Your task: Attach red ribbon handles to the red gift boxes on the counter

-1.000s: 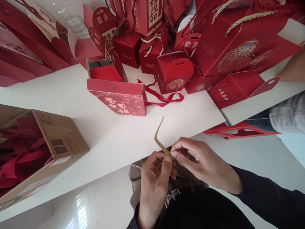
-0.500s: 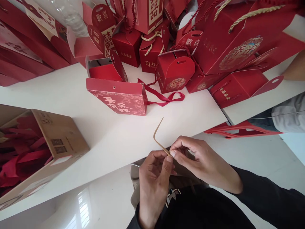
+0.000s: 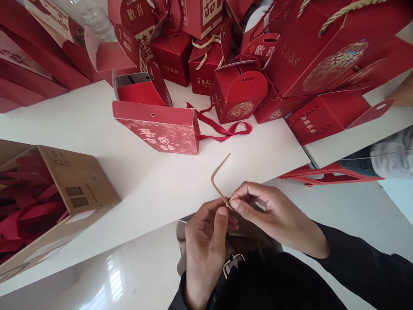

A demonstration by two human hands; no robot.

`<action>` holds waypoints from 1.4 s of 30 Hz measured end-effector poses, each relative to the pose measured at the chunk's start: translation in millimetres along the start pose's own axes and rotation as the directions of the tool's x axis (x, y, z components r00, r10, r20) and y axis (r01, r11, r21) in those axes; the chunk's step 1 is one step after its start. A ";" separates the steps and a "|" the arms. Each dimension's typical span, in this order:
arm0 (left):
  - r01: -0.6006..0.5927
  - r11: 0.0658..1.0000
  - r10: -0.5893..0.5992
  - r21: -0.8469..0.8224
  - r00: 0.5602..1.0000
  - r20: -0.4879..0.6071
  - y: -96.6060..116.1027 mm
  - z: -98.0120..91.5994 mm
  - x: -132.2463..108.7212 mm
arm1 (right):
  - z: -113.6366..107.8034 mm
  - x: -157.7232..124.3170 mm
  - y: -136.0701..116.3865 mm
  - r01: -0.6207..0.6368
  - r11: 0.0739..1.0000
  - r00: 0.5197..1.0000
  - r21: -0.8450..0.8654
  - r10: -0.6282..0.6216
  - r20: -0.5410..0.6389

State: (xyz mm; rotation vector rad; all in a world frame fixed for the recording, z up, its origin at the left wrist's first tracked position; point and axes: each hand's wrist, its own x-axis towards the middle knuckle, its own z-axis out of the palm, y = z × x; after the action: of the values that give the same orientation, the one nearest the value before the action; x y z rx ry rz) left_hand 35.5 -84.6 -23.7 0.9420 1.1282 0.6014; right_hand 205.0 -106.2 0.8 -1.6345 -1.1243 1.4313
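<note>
A narrow gold ribbon [image 3: 218,185] rises from my fingertips over the table's near edge, bent midway with its free end pointing up and to the right. My right hand [image 3: 274,215] is closed, pinching its lower end between thumb and index finger. Just left of that pinch, my left hand [image 3: 206,243] has its fingers curled around the ribbon's lower end, thumb lifted slightly. Small detail where the fingertips meet is partly hidden. Beyond my hands a pink-red gift box [image 3: 161,129] lies on the white table, with a red ribbon [image 3: 222,131] trailing from its right side.
Several red gift boxes [image 3: 240,92] with rope handles crowd the back of the table [image 3: 135,176]. At the left stands an open cardboard carton [image 3: 80,176] holding red ribbons. A plastic bottle [image 3: 97,19] is behind. A red stool [image 3: 322,174] and a person's sleeve [image 3: 393,155] are at right.
My left thumb has drawn back a little from the ribbon. The ribbon's free end has swung slightly up and to the right. My right hand keeps its pinch.
</note>
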 end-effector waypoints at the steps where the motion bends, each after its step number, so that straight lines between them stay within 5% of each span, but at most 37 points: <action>1: 0.015 0.999 -0.013 -0.042 0.999 0.030 1.2 0.1 0.9 | 0.5 0.0 0.2 0.001 1.000 1.000 0.004 -0.001 -0.006; 10: 0.117 0.983 -0.108 -0.140 0.992 0.071 -1.1 1.1 2.3 | 0.7 0.4 0.5 -0.014 1.000 1.000 -0.012 0.014 -0.008; 12: -0.002 1.000 0.002 0.001 0.999 -0.049 -2.9 -2.6 -1.0 | -2.0 1.3 -1.8 -0.042 0.999 0.999 -0.031 0.041 -0.025; 14: -0.226 0.932 0.269 0.283 0.955 -0.125 -3.0 -7.6 -3.7 | -5.2 2.3 -4.2 -0.077 0.996 0.997 -0.037 0.077 -0.001; 16: -0.410 0.740 0.494 0.534 0.870 -0.017 -1.0 -12.6 -4.0 | -8.0 3.2 -5.4 -0.100 0.995 0.993 -0.020 0.101 0.057; 19: -0.545 0.585 0.578 0.601 0.800 0.163 4.2 -16.3 -0.1 | -10.3 4.9 -4.9 -0.114 0.993 0.988 0.012 0.112 0.110; 22: -0.566 0.672 0.579 0.478 0.804 0.137 6.9 -13.7 3.5 | -10.9 6.9 -3.7 -0.116 0.993 0.983 0.012 0.113 0.148; 28: -0.268 0.955 0.283 0.128 0.952 -0.114 6.2 -2.4 3.5 | -7.5 7.0 -6.1 0.006 1.000 0.996 -0.006 -0.005 0.089; 32: -0.161 0.984 0.147 -0.069 0.974 -0.171 7.2 2.5 7.4 | -1.3 9.6 -11.4 0.063 0.997 0.997 -0.035 -0.062 0.046; 36: -0.189 0.980 0.172 -0.060 0.960 -0.222 6.9 5.8 8.6 | 1.8 14.7 -17.9 0.071 0.997 0.997 -0.028 -0.071 0.002; 39: -0.293 0.949 0.314 0.120 0.917 -0.248 17.9 -1.5 11.6 | 0.2 15.8 -19.2 0.059 0.998 0.998 -0.035 -0.060 -0.019; 42: -0.428 0.821 0.561 0.377 0.729 -0.393 46.0 -24.9 27.9 | -4.7 15.6 -16.4 0.066 0.998 0.992 -0.009 -0.067 -0.103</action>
State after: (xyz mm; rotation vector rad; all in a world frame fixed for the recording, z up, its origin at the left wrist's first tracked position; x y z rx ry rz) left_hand 23.9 -31.3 -0.5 1.3970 1.4357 1.2127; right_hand 207.3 -85.2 10.2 -1.6400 -1.1142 1.2878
